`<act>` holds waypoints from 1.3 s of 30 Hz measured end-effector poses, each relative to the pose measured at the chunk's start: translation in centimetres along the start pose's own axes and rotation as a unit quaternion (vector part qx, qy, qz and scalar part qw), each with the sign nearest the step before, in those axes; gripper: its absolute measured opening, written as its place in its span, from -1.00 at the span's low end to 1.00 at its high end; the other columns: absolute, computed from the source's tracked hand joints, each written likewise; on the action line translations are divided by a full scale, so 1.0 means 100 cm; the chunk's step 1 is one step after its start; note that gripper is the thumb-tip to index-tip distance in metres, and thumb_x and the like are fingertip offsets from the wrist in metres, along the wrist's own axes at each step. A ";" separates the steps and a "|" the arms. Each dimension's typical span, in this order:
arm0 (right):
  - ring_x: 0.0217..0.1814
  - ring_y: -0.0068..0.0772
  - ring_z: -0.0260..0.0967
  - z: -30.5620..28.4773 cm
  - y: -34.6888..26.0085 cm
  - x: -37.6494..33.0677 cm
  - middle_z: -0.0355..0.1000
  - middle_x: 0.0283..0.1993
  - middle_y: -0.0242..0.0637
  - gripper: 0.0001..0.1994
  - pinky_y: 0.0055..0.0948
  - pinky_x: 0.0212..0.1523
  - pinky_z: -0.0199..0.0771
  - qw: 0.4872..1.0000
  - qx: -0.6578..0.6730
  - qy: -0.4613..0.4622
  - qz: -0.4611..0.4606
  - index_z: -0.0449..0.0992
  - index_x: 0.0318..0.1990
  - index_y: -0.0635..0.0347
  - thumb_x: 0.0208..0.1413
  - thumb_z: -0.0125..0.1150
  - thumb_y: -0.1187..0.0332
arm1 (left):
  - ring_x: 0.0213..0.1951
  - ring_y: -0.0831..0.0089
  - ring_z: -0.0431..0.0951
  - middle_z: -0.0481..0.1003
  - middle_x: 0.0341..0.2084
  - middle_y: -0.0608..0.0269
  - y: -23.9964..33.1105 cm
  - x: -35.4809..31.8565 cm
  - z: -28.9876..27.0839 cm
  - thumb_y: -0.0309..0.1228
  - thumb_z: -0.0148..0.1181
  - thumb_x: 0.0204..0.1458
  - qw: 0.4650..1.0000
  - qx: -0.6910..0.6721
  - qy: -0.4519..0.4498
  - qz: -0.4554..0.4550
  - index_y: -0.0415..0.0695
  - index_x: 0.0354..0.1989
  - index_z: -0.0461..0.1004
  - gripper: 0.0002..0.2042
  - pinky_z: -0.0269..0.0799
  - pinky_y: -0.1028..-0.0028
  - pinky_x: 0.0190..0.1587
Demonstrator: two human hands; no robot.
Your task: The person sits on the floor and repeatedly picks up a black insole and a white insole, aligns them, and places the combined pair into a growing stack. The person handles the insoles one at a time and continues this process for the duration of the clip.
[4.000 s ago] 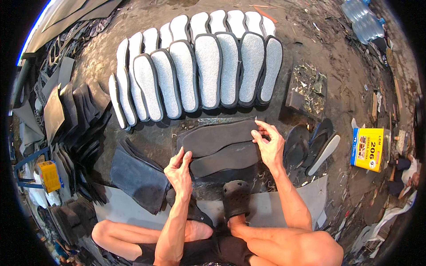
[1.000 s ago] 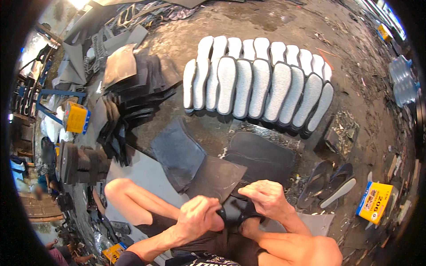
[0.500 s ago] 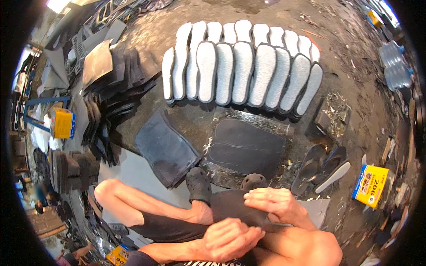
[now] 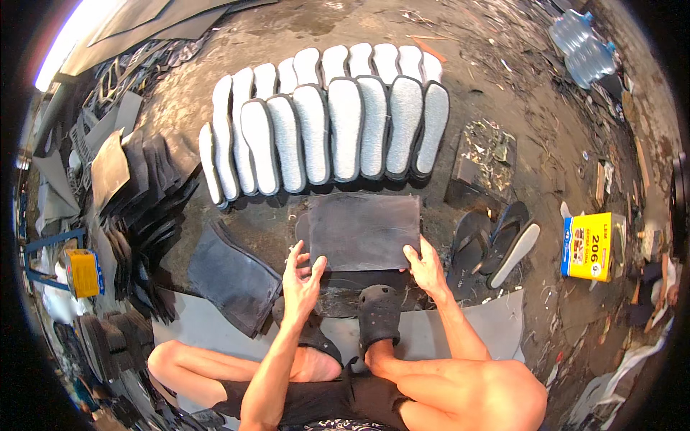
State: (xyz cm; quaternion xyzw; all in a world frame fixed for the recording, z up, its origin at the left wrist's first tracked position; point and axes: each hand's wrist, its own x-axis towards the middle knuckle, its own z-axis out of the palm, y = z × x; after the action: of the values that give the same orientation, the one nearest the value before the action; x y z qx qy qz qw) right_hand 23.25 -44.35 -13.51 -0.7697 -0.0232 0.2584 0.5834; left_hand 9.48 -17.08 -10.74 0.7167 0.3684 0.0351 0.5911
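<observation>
Lying flat on the ground just in front of the person's feet, a dark rectangular sheet [image 4: 363, 231] sits between both hands. Right hand [image 4: 426, 266] rests at the sheet's near right corner, fingers spread and loose, thumb at the edge; touching, not clamped. Left hand [image 4: 302, 276] is at the near left corner, fingers splayed open, tips at or just over the edge; cannot tell if they touch it. Neither hand is closed on anything.

Under the sheet's near edge, another dark piece [image 4: 338, 294] shows. Two feet in black clogs [image 4: 379, 316] stand on a grey mat [image 4: 438, 334] just behind the hands.

Beyond the sheet's far edge, a fanned row of grey insoles [image 4: 330, 129] with dark rims, overlapping, a second row behind it. Left of the sheet, a stack of dark sheets [image 4: 233, 276] lies tilted, near the left hand. Farther left, heaps of dark cut pieces [image 4: 147, 208], and a yellow box [image 4: 83, 271] near a blue frame.

Right of the sheet, a pair of sandals [image 4: 496, 244], just beside the right hand. Farther right, a yellow tin [image 4: 589, 246]. Behind the sandals, a dark block with scraps [image 4: 481, 161]. Clear plastic bottles [image 4: 582, 47] at the far right.
</observation>
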 end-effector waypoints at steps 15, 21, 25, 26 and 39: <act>0.63 0.34 0.16 -0.209 0.106 -0.066 0.16 0.63 0.21 0.07 0.12 0.63 0.14 0.821 -0.265 0.506 0.013 0.00 0.68 0.21 0.11 0.61 0.30 | -0.27 0.67 0.47 0.51 -0.11 0.32 -0.035 -0.010 0.019 -0.49 0.37 0.36 0.996 -0.078 0.046 0.020 -0.18 0.45 0.47 -0.51 0.46 0.59 -0.19; 0.61 0.34 0.22 -0.165 0.066 -0.062 0.21 0.63 0.19 -0.06 0.08 0.62 0.19 0.842 -0.163 0.514 -0.003 0.02 0.69 0.11 0.25 0.48 0.34 | -0.13 0.54 0.56 0.59 0.02 0.18 -0.022 -0.014 -0.005 -0.54 0.33 0.36 0.991 0.026 0.118 0.048 -0.20 0.39 0.47 -0.56 0.52 0.47 -0.09; 0.59 0.27 0.26 -0.112 0.028 -0.065 0.28 0.57 0.15 -0.16 0.10 0.58 0.25 0.893 -0.273 0.343 -0.108 0.22 0.59 0.28 0.19 0.50 0.39 | 0.07 0.37 0.60 0.60 0.12 0.13 -0.007 -0.004 0.001 -0.52 0.35 0.33 0.989 0.009 0.119 0.088 -0.22 0.29 0.54 -0.62 0.58 0.37 0.09; 0.57 0.25 0.26 -0.097 0.015 -0.068 0.32 0.48 0.13 -0.12 0.12 0.57 0.26 0.895 -0.303 0.298 -0.140 0.22 0.59 0.26 0.10 0.52 0.44 | 0.09 0.30 0.59 0.60 0.10 0.11 -0.003 0.003 0.001 -0.49 0.40 0.28 0.986 0.025 0.127 0.106 -0.22 0.29 0.54 -0.59 0.57 0.31 0.10; 0.49 0.20 0.33 -0.015 -0.057 -0.015 0.47 0.36 0.03 -0.46 0.14 0.53 0.27 0.892 -0.340 0.155 -0.254 0.51 0.34 0.28 0.23 0.41 0.32 | 0.21 -0.07 0.51 0.44 0.18 -0.17 0.030 0.210 -0.030 -0.14 0.77 -0.11 0.922 0.274 0.222 0.159 -0.31 0.43 0.34 -0.03 0.47 0.06 0.32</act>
State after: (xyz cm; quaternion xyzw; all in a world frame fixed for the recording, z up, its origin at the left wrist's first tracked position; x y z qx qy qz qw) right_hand 24.09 -44.38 -7.47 -0.9190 -0.2142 -0.0448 0.3281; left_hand 24.70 -2.79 -15.32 0.8736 0.3667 0.1847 0.2613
